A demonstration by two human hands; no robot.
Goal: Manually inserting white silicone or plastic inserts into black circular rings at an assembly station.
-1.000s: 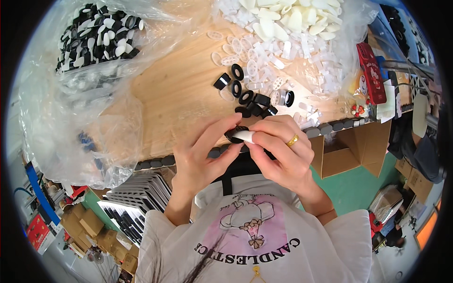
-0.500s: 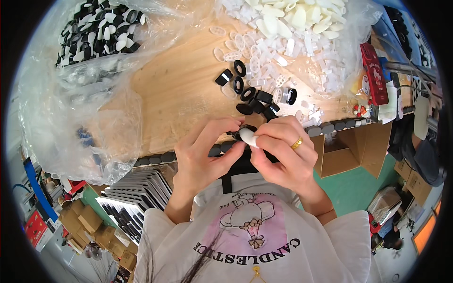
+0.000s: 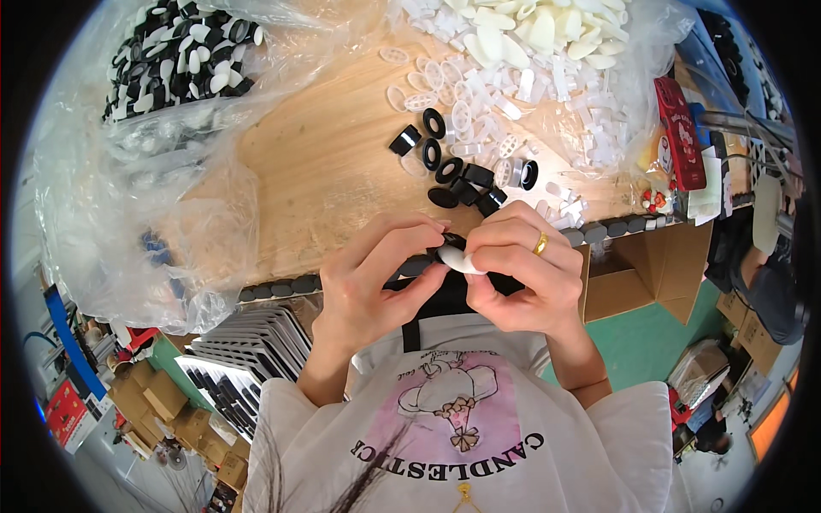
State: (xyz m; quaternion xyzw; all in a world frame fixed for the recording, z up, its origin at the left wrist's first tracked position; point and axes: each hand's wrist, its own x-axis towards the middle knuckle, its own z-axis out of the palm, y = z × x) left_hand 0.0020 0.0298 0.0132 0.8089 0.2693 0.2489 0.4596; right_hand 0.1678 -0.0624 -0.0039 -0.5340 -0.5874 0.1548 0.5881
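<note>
Our left hand [image 3: 368, 274] pinches a black cap [image 3: 451, 241], our right hand [image 3: 534, 275] a white oval piece [image 3: 457, 258] against it, bagged black-and-white pieces [image 3: 194, 61] seemingly done, loose black caps [image 3: 404, 139] apparently left.

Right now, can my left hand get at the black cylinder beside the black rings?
Probably yes: nothing covers the black cylinder, and the tabletop beside it leaves your left hand a way in. But its grip seems taken by a black piece and may need freeing.
</note>
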